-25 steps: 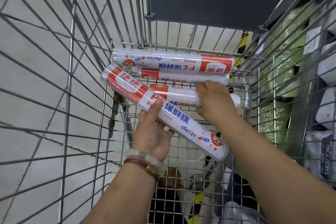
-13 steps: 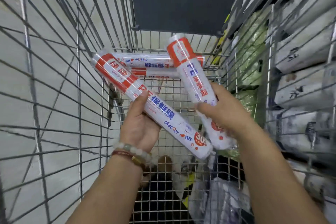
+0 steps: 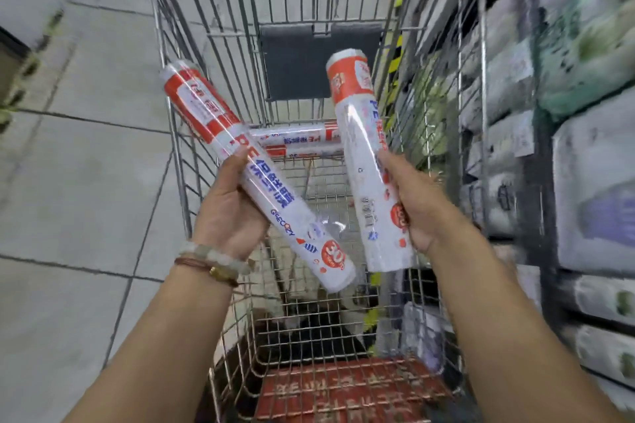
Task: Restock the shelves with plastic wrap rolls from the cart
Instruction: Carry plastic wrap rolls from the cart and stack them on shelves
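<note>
Holding one glossy white-and-red roll of plastic wrap (image 3: 261,178) tilted over the wire cart (image 3: 178,134), the left hand (image 3: 228,216) curls round its middle; three bracelets (image 3: 214,261) circle that wrist. Two more rolls (image 3: 292,142) lie flat on the cart's mesh floor, side by side. The right hand (image 3: 417,213) grips a fourth cylinder (image 3: 369,165) nearly upright. Blurred shelves (image 3: 536,148) of soft wrapped packs stand just beside the cart on the right.
</note>
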